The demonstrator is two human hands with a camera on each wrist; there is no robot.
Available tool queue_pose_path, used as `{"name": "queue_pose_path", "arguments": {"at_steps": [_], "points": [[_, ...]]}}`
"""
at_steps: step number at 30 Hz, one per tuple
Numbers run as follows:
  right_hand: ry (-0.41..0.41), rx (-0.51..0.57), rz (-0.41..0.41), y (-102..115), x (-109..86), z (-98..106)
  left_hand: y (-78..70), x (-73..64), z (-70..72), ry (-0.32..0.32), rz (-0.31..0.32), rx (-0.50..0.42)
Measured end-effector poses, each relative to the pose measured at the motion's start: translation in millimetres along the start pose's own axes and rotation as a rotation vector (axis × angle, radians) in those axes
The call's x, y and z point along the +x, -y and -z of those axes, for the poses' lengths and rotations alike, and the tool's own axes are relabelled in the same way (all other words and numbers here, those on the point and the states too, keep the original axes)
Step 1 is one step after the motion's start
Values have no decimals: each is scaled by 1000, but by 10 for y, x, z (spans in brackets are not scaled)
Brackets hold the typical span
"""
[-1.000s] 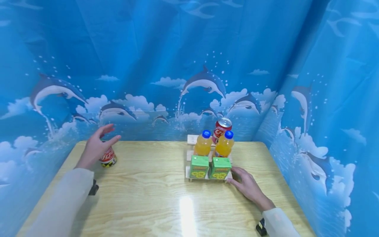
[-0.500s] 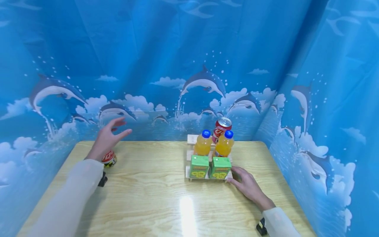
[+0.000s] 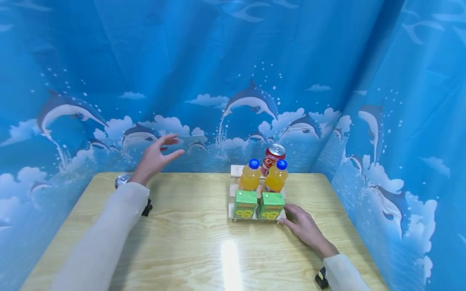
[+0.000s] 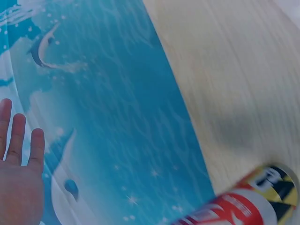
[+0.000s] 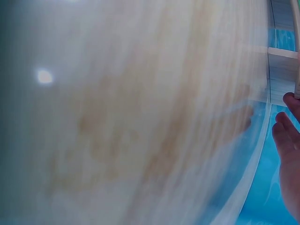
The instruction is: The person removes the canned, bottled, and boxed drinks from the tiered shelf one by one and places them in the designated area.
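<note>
Can (image 3: 122,179) left of rack (image 3: 236,171): likely slick, we'd clasp mid-body | left hand (image 3: 155,157) wide, empty | right hand (image 3: 303,227): grip, we can't tell!

Rack (image 3: 237,171) at my right — cartons (image 3: 245,206) in front, bottles (image 3: 249,178) behind, can (image 3: 269,161) rearmost; second can (image 3: 121,180) to my left, on table (image 3: 189,238).

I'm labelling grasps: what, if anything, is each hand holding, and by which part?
The left hand holds nothing. The right hand touches the rack at its lowest step's right end; whether it grips cannot be told.
</note>
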State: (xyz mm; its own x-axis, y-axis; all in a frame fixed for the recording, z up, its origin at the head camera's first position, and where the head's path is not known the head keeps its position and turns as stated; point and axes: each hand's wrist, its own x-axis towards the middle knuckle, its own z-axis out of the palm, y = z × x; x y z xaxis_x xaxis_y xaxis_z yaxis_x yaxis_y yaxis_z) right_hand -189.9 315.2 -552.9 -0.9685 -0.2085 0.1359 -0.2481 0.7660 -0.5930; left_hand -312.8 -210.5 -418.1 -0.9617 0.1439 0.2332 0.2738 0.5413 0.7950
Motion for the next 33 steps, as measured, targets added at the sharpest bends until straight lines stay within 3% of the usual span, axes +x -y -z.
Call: {"name": "queue_pose_path", "arguments": {"at_steps": [13, 20, 33], "points": [[-9, 5, 33, 3, 14, 14, -311, 255, -271, 61, -45, -13], [-9, 13, 2, -18, 2, -5, -479, 370, -443, 103, -69, -54], [5, 32, 6, -23, 6, -8, -777, 506, -644, 179, -78, -69]]}}
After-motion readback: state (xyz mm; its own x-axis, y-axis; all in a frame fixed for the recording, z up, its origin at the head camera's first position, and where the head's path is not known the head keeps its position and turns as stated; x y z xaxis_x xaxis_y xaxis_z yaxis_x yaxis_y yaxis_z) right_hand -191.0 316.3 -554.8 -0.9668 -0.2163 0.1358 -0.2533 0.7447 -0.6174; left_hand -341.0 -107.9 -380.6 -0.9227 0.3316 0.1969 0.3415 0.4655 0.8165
